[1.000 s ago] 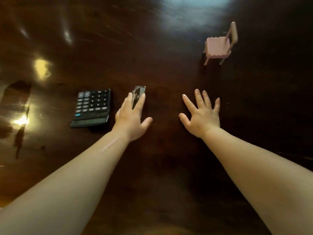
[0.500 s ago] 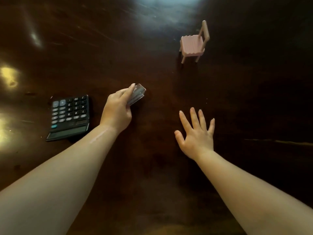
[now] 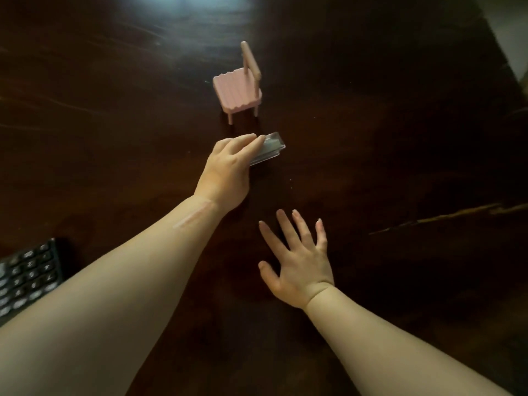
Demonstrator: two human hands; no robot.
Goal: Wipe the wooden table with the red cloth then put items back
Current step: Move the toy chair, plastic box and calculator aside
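Fingers (image 3: 251, 144) around clear case (image 3: 268, 150), chair (image 3: 238, 91) beyond

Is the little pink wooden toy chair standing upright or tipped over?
Upright: the little pink wooden toy chair stands on its legs on the dark wooden table, backrest pointing up.

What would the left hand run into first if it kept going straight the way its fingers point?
The left hand, holding a small clear case, points up and right. Its line seems to pass just right of the pink toy chair; depth is unclear, so the chair's legs are the likeliest contact.

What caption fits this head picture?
Left hand holds a clear box near the pink toy chair; right hand open.
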